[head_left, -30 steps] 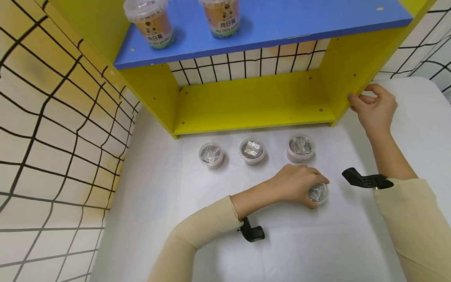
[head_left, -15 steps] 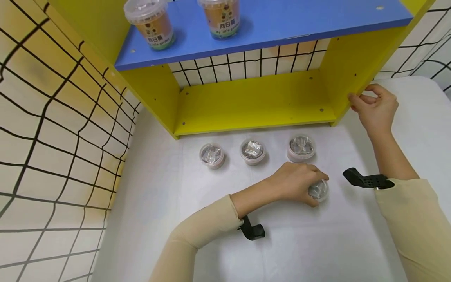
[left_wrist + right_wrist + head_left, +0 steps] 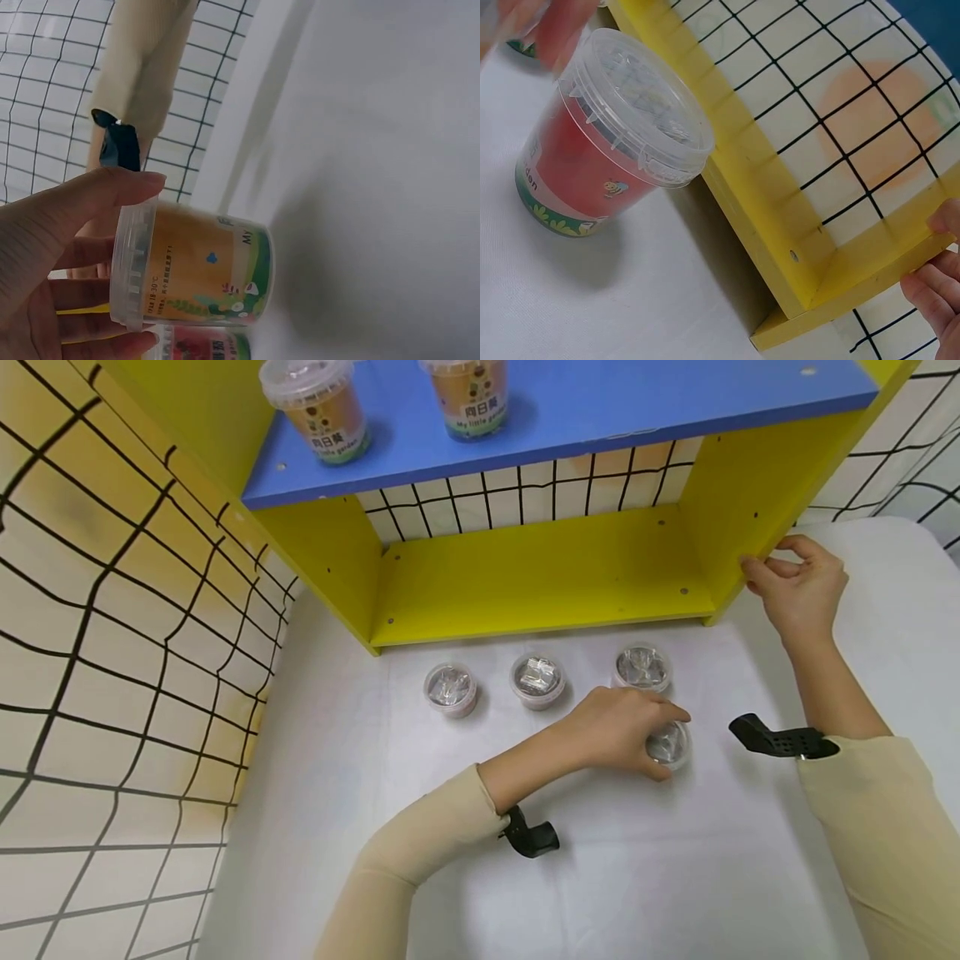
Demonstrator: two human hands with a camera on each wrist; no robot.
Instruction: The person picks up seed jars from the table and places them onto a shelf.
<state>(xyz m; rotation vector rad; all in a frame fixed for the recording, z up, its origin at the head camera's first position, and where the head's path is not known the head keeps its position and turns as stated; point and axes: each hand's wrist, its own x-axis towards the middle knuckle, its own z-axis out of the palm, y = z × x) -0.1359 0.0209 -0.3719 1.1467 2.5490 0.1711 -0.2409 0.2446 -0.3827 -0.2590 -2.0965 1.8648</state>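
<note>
My left hand [image 3: 618,722] grips a clear-lidded plastic cup [image 3: 669,745] round its lid. In the left wrist view this cup [image 3: 206,266] shows an orange label with a green base, close over the white table. Just behind it, partly hidden by the hand, stands a red-labelled cup [image 3: 642,667], large in the right wrist view. My right hand [image 3: 804,589] pinches the front edge of the right side panel of the yellow shelf unit [image 3: 547,577]. Fingers and thumb lie on opposite faces of that panel in the right wrist view.
Two more lidded cups, a left one [image 3: 451,690] and a middle one [image 3: 537,682], stand before the shelf. On the blue upper shelf [image 3: 637,402] are two orange-labelled cups, one at left [image 3: 322,414] and one beside it [image 3: 472,402]. Black wire mesh [image 3: 127,635] runs along the left.
My left hand has moved the orange-labelled cup a little toward the shelf and slightly left, now overlapping the red-labelled cup. My right hand keeps its place on the panel.
</note>
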